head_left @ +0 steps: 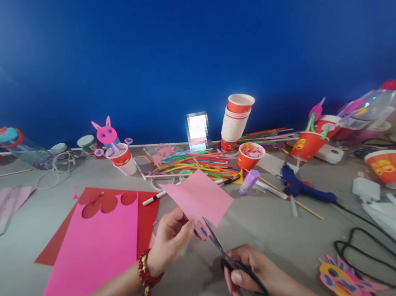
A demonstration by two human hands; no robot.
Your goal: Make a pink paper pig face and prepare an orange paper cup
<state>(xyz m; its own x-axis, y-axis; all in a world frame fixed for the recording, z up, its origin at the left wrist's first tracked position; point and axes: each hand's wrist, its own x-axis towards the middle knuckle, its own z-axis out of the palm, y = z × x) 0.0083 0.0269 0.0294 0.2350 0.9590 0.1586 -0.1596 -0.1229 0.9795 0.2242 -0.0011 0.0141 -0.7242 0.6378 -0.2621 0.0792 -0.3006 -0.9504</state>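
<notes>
My left hand (173, 239), with a red bead bracelet at the wrist, pinches the lower left edge of a light pink paper sheet (202, 195). A small pink piece with a blue mark (202, 230) lies at those fingertips. My right hand (249, 274) is wrapped round the black handles of a pair of scissors (221, 248), whose blades point up and away to the sheet's lower edge. The blades overlap the paper there. Left of my hands, a bright pink sheet (98, 257) with round cutouts rests on red sheets (149, 197).
Behind the paper lie colourful sticks (200, 163), a cup stack (235, 121) and a rabbit figure in a cup (107, 134). To the right are a blue glue gun (304, 188) with its black cable, cups (393, 169) and a paper craft (346, 280). A blue wall rises behind.
</notes>
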